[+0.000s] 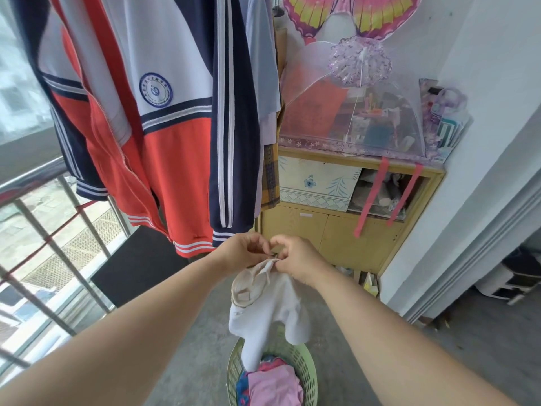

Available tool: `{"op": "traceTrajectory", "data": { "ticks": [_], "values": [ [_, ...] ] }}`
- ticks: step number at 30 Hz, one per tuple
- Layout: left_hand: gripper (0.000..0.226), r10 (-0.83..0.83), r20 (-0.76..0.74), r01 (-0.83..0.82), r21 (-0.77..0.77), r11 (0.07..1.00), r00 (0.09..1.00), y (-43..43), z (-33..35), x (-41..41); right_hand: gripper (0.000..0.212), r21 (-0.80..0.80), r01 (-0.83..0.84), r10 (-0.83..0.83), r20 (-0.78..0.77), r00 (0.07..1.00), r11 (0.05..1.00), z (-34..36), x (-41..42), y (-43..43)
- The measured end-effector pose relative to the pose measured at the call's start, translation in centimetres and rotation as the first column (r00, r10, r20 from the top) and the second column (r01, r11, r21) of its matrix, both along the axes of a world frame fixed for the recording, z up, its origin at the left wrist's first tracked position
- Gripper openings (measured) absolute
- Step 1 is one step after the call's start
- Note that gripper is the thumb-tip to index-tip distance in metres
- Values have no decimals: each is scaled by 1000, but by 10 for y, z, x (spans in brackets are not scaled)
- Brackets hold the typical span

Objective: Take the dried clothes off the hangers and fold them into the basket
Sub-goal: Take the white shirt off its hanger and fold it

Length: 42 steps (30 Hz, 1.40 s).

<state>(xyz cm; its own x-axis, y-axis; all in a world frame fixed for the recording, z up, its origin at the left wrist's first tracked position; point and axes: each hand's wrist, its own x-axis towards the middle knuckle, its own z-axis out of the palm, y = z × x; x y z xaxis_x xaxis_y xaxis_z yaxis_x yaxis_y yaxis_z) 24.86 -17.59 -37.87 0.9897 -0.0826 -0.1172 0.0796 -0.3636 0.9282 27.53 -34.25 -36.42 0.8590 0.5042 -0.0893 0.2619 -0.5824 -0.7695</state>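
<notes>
Leftmost, we see a metal railing (32, 177) with slanted bars in front of a bright window. Beside it hangs a red, white and navy jacket (164, 142) with a round blue badge on the chest, its zip open and its striped cuffs dangling. Below the jacket a dark mat (137, 268) lies on the grey floor. Behind the jacket's right sleeve we make out a pale blue shirt (260, 54) and a strip of yellow plaid cloth (270, 177).

At the middle, both bare arms reach forward and the hands meet just under the navy cuff. The left hand (244, 249) has its fingers curled and pinches the top edge of a white garment (272, 306). The right hand (295, 257) pinches the same bunched edge, touching the left. Something small and dark sits between the fingertips; we cannot tell what it is. The white garment hangs limp from this grip, with a beige rounded part on its left side, and its lower end dips into a green lattice basket (307, 367) on the floor. Inside the basket lie pink clothes (275, 385) and a bit of blue patterned fabric.

Further right stands a yellow wooden cabinet (336, 230) against the wall. On top of it rests a sheer purple mesh dome cover (366, 112), and above that a pink and yellow butterfly decoration (366, 16).
</notes>
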Motion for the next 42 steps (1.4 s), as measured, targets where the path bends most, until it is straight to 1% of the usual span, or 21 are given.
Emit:
{"op": "traceTrajectory", "data": {
  "ticks": [2,5,6,8,9,11,14,16,19,21,23,25,26,28,30,32,33,36,39,41,42],
  "values": [
    [17,32,-23,-32,-12,999,999,0,1,1,12,-30,30,-29,24,999,999,-1,1,1],
    [8,13,-118,-33,-170,985,993,-2,10,0,22,-67,74,-71,46,996,995,-4,2,0],
    [9,-9,-130,-15,-187,982,991,-1,11,-1,23,-70,85,-82,53,995,994,-5,2,-1],
    [20,-64,-106,55,-91,994,992,6,7,0,23,-52,116,-114,52,992,992,-6,4,-3],
    [21,-65,-78,66,14,998,995,9,3,0,22,-41,127,-125,46,991,991,-7,4,-4],
    [15,-2,-2,2,221,975,1000,13,-2,0,23,-41,117,-116,36,993,992,-6,5,-5],
    [17,7,57,-27,346,938,998,13,-3,0,26,-60,74,-73,33,997,995,-5,5,-4],
    [26,-23,31,10,371,929,999,13,-3,-1,25,-70,46,-44,31,999,997,-4,4,-5],
    [35,-50,-12,49,488,871,999,13,-2,-2,21,-73,10,-7,31,1000,997,-4,3,-6],
    [33,-8,-41,29,560,828,999,10,-2,0,18,-80,3,0,38,999,997,-3,3,-6],
    [25,38,-128,52,633,772,991,5,0,0,18,-90,9,-6,42,999,996,-3,3,-5],
    [19,114,-213,66,685,726,970,3,2,0,24,-104,20,-15,49,999,994,-2,4,-5],
    [22,160,-242,54,689,723,957,3,3,1,26,-120,21,-15,55,998,993,-2,4,-4],
    [35,249,-335,11,615,788,909,2,5,5,23,-153,12,-2,68,998,988,-2,4,-3],
    [39,326,-455,-109,441,891,829,1,5,7,17,-179,5,9,76,997,984,-3,3,-2],
    [40,379,-531,-279,262,924,758,-1,8,3,15,-202,6,11,82,997,979,-5,3,-1],
    [42,373,-536,-328,182,927,757,2,8,1,15,-215,4,15,88,996,977,-5,2,-1],
    [52,248,-537,-282,19,959,807,9,7,-4,16,-246,10,18,111,994,969,-6,2,-1],
    [54,125,-565,-238,-130,963,815,14,9,-10,18,-244,33,-2,127,992,969,-7,3,-2],
    [53,27,-547,-118,-133,984,836,14,12,-13,17,-241,39,-5,139,990,970,-8,3,-2],
    [52,-10,-535,-31,-67,997,845,14,14,-14,16,-231,41,-8,142,990,972,-9,3,-2]
  ]
}}
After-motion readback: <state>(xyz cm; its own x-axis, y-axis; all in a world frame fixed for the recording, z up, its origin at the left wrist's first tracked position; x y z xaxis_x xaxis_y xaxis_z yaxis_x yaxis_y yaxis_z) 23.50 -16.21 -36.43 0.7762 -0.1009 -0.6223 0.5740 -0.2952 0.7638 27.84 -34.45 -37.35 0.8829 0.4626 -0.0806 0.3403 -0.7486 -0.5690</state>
